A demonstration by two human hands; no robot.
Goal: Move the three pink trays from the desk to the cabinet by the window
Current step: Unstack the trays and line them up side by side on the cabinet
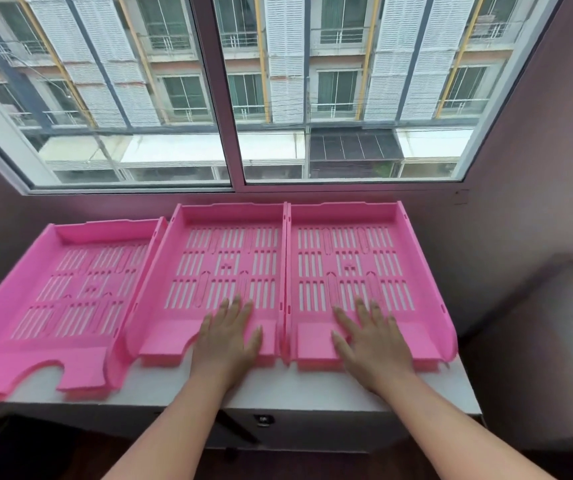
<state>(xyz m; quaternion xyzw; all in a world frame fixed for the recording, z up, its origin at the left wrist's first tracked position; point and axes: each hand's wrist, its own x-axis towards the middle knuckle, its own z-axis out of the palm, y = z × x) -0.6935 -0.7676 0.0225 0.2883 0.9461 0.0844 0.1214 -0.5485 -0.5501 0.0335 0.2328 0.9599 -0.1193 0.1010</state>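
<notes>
Three pink slotted trays lie side by side on the white cabinet top (250,389) under the window. The left tray (63,285) sits angled and hangs past the cabinet's left end. The middle tray (222,244) and the right tray (347,237) touch along their sides. My left hand (227,341) rests flat, fingers spread, on the front of the middle tray. My right hand (368,341) rests flat in the same way on the front of the right tray. Neither hand grips anything.
A large window (236,91) with a white frame stands just behind the trays. A pale wall closes the right side. A grey unit (548,341) stands to the right of the cabinet. The cabinet front shows a small lock (264,419).
</notes>
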